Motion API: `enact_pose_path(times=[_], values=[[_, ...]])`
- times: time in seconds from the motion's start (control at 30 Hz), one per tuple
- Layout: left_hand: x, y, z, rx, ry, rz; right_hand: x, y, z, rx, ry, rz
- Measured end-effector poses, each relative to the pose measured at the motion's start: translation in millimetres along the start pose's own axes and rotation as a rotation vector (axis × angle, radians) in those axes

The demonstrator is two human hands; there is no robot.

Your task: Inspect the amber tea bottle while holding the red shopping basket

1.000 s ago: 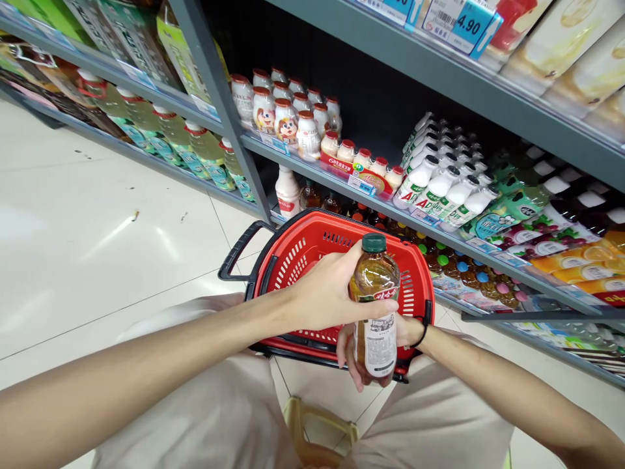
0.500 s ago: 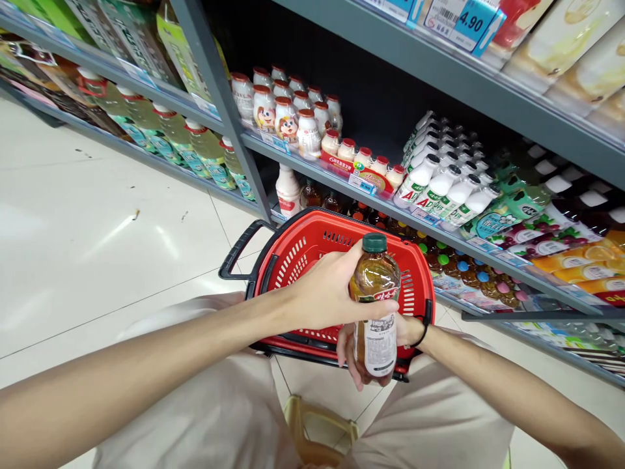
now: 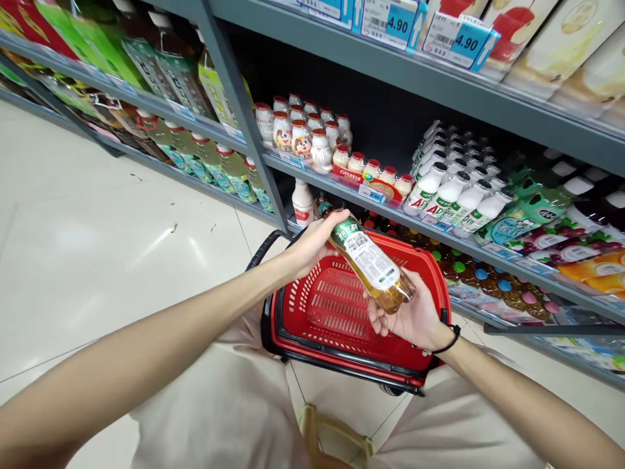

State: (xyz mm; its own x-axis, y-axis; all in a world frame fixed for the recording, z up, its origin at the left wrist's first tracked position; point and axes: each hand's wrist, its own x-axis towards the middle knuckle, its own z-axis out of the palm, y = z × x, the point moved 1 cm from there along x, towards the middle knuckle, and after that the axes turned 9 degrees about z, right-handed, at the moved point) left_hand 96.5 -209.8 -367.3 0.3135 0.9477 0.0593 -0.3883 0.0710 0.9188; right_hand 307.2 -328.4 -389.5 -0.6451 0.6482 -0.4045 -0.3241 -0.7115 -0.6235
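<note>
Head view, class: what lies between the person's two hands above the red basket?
A tilted plastic drink bottle lies between the left hand and right hand, in the head view.

Item: plastic bottle (image 3: pixel 372 262) of amber liquid
Label: white back label (image 3: pixel 365 253), green top band, small print
Pose: tilted, neck up-left, base down-right
Grip: neck in left hand (image 3: pixel 312 242), base in right hand (image 3: pixel 407 311)

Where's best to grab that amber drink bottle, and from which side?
Probably around its straight middle, coming from above: the bottle lies tilted, its neck end in the left hand and its base end in the right hand, leaving the labelled body free for fingers.
</note>
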Motion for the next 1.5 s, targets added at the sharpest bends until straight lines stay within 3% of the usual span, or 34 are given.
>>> enact_pose_path(times=[0.23,0.4,0.57,0.67,0.87,1.13,1.27,1.37,1.5], values=[[19.2,5.1,-8.9,-0.173,0.053,0.027,0.5,-6.0,4.8,-0.184,0.178,-0.289],[24.7,7.4,-15.4,-0.177,0.067,-0.014,1.9,-15.4,-8.1,-0.428,0.296,-0.418],[26.9,2.7,-25.5,-0.164,0.091,-0.047,5.1,-18.7,-21.4,-0.528,0.484,-0.547],[27.7,-0.3,-30.5,-0.157,0.116,-0.038,6.4,-17.2,-22.3,-0.601,0.523,-0.544],[25.1,1.3,-27.5,-0.236,0.133,-0.055,0.3,-16.7,-20.1,-0.956,0.621,-0.609],[19.4,8.4,-17.0,-0.326,0.085,-0.027,-0.4,-5.3,-23.6,-0.981,0.678,-0.63],[17.2,8.5,-14.7,-0.312,0.103,-0.029,3.9,3.8,-19.0,-0.993,0.684,-0.518],[12.7,7.5,-12.6,-0.266,0.027,-0.017,6.9,16.1,-8.3,-0.986,0.674,-0.429],[5.5,5.4,-9.5,-0.198,-0.094,-0.011,7.9,32.2,2.3,-1.091,0.676,-0.426]])
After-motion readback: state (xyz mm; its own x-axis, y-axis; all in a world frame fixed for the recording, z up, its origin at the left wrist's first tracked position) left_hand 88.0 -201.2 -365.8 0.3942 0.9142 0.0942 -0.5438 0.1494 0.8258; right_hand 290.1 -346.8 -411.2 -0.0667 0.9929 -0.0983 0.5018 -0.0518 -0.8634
